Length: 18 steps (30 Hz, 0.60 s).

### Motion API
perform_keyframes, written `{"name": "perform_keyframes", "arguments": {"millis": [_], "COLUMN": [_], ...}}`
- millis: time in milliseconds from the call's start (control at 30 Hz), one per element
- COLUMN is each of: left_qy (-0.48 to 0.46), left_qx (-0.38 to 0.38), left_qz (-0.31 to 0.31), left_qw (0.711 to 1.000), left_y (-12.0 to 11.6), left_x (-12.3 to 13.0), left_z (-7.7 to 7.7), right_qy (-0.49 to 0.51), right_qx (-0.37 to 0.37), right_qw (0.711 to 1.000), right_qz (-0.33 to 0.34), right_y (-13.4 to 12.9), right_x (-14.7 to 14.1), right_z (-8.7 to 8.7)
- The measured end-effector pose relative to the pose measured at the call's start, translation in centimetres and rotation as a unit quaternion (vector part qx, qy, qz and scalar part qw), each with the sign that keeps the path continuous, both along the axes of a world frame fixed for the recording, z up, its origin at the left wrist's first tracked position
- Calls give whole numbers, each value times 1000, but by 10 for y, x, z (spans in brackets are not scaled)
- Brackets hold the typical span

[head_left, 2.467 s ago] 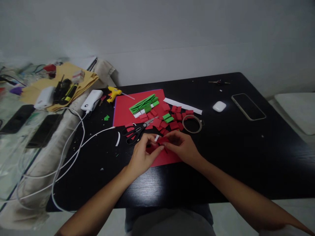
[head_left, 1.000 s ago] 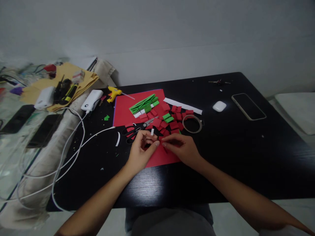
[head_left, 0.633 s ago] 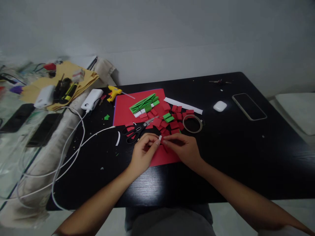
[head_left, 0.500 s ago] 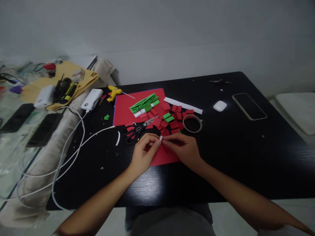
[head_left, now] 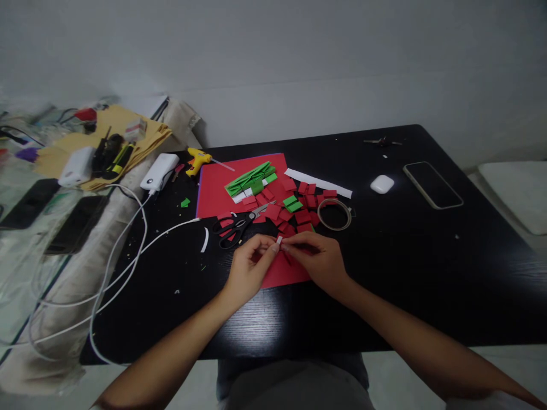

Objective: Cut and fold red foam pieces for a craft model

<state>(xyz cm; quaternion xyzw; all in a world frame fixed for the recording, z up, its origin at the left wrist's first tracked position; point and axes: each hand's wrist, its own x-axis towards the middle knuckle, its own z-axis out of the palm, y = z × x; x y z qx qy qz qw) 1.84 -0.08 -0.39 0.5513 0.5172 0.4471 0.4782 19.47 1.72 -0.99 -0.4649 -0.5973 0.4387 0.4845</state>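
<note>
My left hand (head_left: pixel 248 266) and my right hand (head_left: pixel 322 263) meet above a red paper sheet (head_left: pixel 285 272). A small white paper piece (head_left: pixel 279 240) shows between their fingertips, and both hands pinch it. Just beyond lie several folded red paper pieces (head_left: pixel 303 217), with a folded green one (head_left: pixel 292 204) among them. Black-handled scissors (head_left: pixel 235 229) rest left of the pile, partly open, close to my left hand. A roll of tape (head_left: pixel 334 214) lies beyond my right hand.
Behind the pile are a larger red sheet (head_left: pixel 211 182), folded green strips (head_left: pixel 252 179) and a white strip (head_left: pixel 318 183). A yellow glue gun (head_left: pixel 197 161), a power bank (head_left: pixel 159 172) and cables (head_left: pixel 145 228) sit left. An earbud case (head_left: pixel 382 184) and a phone (head_left: pixel 432 185) lie right.
</note>
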Motion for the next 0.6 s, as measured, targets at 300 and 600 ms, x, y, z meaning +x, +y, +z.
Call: {"name": "perform_keyframes", "arguments": {"millis": [300,600], "left_qy": [3,-4], "left_qx": [2,6], "left_qz": [5,10], "left_qw": [1000,1000], "left_y": [0,1], "left_x": [0,0], "left_z": [0,-1], "right_qy": [1,-16], "right_qx": [12,56], "right_qw": [1000,998], "right_qz": [0,3], "right_y": [-1,-3], "right_x": [-1,-2], "right_z": [-2,0]}}
